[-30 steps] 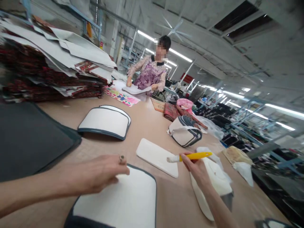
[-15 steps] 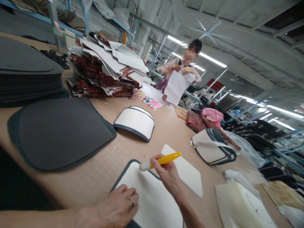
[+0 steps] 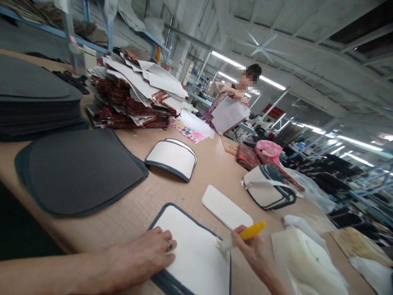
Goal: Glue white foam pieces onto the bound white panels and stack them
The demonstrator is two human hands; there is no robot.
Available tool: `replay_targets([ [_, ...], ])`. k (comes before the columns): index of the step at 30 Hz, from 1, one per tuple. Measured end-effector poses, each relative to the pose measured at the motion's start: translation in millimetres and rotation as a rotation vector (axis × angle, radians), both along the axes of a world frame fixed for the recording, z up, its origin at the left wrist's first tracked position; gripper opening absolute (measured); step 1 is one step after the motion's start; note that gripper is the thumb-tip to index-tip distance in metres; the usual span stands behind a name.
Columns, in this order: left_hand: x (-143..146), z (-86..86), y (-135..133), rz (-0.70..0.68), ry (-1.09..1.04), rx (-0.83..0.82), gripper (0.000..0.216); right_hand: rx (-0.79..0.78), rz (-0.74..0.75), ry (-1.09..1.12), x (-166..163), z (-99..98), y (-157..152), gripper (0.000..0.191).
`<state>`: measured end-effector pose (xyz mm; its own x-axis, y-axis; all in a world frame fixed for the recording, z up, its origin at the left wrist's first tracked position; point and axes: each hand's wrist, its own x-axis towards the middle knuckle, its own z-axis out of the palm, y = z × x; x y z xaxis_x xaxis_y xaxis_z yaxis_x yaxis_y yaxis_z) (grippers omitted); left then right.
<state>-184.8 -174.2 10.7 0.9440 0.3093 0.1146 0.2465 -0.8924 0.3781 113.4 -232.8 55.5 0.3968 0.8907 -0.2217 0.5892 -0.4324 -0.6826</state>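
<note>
At bottom centre our left hand (image 3: pixel 147 256) lies flat pinning the thin, floppy-looking white panel (image 3: pixel 192 254) while our right hand (image 3: pixel 253 252) pinches the light yellow brush (image 3: pixel 242 235) mid-handle, bristles at panel's rt edge.

Nothing here can be read. A red sign (image 3: pixel 274 112) hangs in the background beyond the counter (image 3: pixel 211 164), but its lettering is too small and blurred to make out. A brown card (image 3: pixel 231 144) lying on the counter bears markings, also unreadable. The patterned sheets (image 3: pixel 188 131) nearby show only coloured prints, no legible words.
</note>
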Motion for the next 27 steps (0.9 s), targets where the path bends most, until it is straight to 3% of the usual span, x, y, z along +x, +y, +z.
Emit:
replay_targets([
  [4,-8.4,6.7,8.2,-0.052,-0.026,-0.102,0.027,0.050,-0.057,-0.117,-4.3,21.9,-16.0,0.029],
  [8,-15.7,21.9,25.1,0.008,0.027,-0.220,0.069,0.177,0.095,0.049,-67.5,34.2,-2.0,0.027],
  [13,-10.2,20.1,55.4,-0.021,0.074,-0.554,0.086,0.122,0.298,0.310,-144.3,20.5,24.2,0.026],
  [16,-6.6,12.9,62.1,-0.007,0.048,-0.565,0.086,0.139,0.309,0.370,-163.5,9.0,31.3,0.028],
  [19,-5.0,11.7,59.1,-0.029,0.050,-0.520,0.091,0.077,0.334,0.315,-153.4,3.8,22.1,0.026],
  [22,-5.6,21.8,53.1,-0.037,0.108,-0.471,0.092,-0.038,0.307,0.214,-115.0,3.8,-6.5,0.025],
  [27,-7.4,45.1,46.1,0.010,0.229,-0.435,0.088,-0.061,0.063,0.065,-41.9,8.1,-69.8,0.029],
])
